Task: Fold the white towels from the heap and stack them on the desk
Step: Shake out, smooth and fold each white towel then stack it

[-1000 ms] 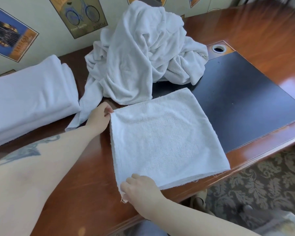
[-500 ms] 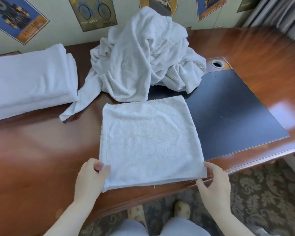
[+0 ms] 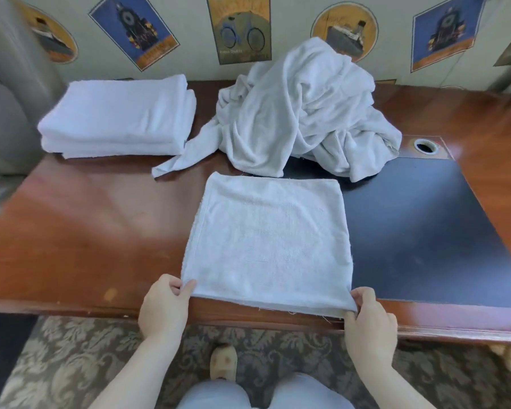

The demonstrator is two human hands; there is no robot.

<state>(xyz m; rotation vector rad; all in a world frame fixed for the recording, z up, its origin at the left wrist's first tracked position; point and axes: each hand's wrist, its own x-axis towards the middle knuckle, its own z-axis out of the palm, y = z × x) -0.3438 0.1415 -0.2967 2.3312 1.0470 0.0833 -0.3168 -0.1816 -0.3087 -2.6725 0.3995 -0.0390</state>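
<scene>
Towel [image 3: 267, 246] folded to a near-square lies flat in the middle of the desk [image 3: 86, 231], its right part over the dark inlaid pad [image 3: 425, 231], its near edge running left to right along the desk's front rim. Each near corner is held: the left hand [image 3: 164, 308] pinches the near-left corner between thumb and curled fingers, and the right hand [image 3: 369, 320] pinches the near-right corner the same way, so both grips are clenched on cloth. From either grip the rest of the towel stretches straight away toward the wall, which is the relation that matters: I judge the next fold would carry this near edge up and over to the far edge, both hands travelling together and neither nearer than the other.

Beyond the far edge, just past it, sits the heap [image 3: 307, 113] of unfolded towels, crumpled and tall, with one loose tail trailing left across the wood. Left of the heap, near the wall, is the stack [image 3: 118, 116] of finished towels, a few thick layers with rounded folded edges, well apart from the towel in hand.

Cloth is white terry, nubbly and limp, with frayed threads along the near hem; it should drape and sag between the hands once lifted. Wood is glossy and reddish, the pad matte black, with a round cable hole [image 3: 425, 146] at its far corner
</scene>
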